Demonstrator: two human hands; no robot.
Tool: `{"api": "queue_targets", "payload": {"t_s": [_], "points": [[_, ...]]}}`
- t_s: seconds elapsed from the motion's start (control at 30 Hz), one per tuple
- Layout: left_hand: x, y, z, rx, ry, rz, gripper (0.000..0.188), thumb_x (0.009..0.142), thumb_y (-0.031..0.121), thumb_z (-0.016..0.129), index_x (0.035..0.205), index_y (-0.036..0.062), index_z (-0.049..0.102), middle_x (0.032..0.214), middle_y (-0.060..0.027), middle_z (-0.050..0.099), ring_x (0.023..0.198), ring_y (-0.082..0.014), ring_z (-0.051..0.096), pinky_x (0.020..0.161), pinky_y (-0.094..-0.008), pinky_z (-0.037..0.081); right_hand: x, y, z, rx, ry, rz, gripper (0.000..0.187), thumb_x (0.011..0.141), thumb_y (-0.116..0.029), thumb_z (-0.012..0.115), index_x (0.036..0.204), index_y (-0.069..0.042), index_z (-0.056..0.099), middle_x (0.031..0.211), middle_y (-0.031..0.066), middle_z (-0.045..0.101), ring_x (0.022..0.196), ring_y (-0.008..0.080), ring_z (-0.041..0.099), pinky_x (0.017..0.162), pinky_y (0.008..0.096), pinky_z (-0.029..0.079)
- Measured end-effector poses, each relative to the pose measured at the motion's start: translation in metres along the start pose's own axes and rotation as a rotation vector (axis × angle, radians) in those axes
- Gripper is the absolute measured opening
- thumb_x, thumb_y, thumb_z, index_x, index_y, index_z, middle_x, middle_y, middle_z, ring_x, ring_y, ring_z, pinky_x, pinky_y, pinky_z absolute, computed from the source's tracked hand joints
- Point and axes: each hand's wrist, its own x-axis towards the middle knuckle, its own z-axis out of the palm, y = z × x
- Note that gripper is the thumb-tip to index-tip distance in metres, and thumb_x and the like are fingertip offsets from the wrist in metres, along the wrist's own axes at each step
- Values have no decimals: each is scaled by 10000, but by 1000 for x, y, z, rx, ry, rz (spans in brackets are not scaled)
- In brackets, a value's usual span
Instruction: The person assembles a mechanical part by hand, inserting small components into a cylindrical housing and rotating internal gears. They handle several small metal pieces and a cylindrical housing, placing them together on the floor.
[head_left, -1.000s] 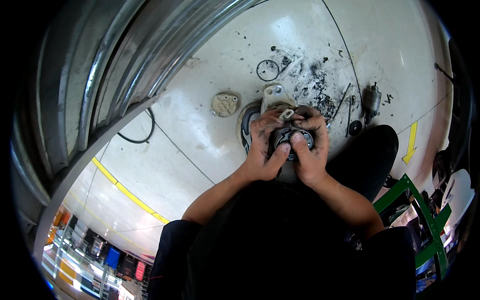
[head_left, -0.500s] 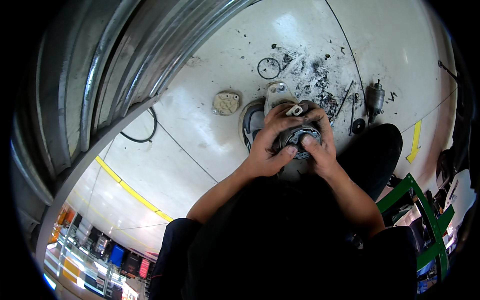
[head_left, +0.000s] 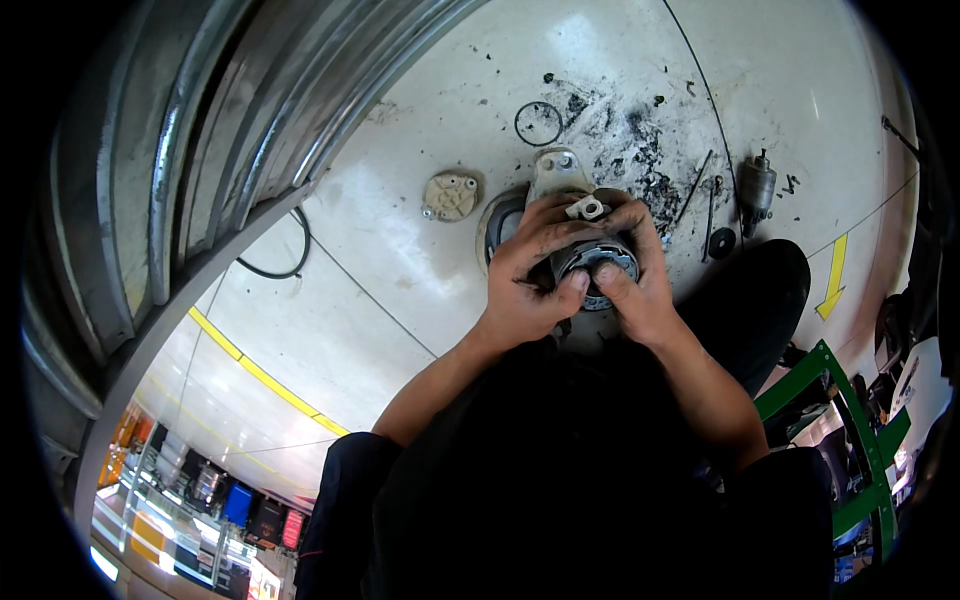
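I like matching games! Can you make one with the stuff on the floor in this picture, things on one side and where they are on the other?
Things:
1. round grey metal part
2. thin black ring
3. beige cap
4. black cable loop

Places:
A. beside the shutter
B. left of the hands
C. held in both hands
D. farthest up the floor

Pairs: 1-C, 2-D, 3-B, 4-A

- A round, grimy grey metal housing [head_left: 592, 268] with a ribbed ring face turned up toward the camera, held above the white floor [head_left: 400, 230], just beside the dark soot patch [head_left: 640, 150].
- Its pale bracket ear [head_left: 585, 208] with a bolt hole sticks out on the far side.
- It is partly hidden by fingers, so its lower body cannot be made out.
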Motion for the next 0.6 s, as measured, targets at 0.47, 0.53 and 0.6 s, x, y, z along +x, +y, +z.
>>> {"api": "queue_targets", "payload": {"t_s": [0.47, 0.53, 0.6], "points": [[16, 50, -24, 307, -48, -78, 223, 828, 39, 681, 1046, 65, 720, 1165, -155, 572, 1076, -274, 555, 911, -346, 444, 3, -1, -2, -31, -47, -2, 348, 857, -215, 706, 1064, -20, 507, 1151, 115, 511, 1099, 181, 503, 957, 324, 403], [27, 73, -31, 620, -196, -108, 248, 800, -7, 671, 1038, 32, 730, 1081, -138, 582, 957, -228, 579, 872, -319, 456, 5, 0, -1, -61, -54, 3, 335, 855, -190, 701, 1069, -16, 512, 1145, 107, 516, 1078, 165, 510, 942, 314, 414], [27, 80, -31, 570, -192, -204, 262, 786, 25, 692, 1043, 58, 724, 1032, -122, 597, 942, -256, 590, 813, -338, 479, 4, -2, 5, -9, -51, 4, 319, 848, -160, 698, 1061, -8, 514, 1137, 105, 513, 1070, 164, 508, 937, 311, 417]]}}
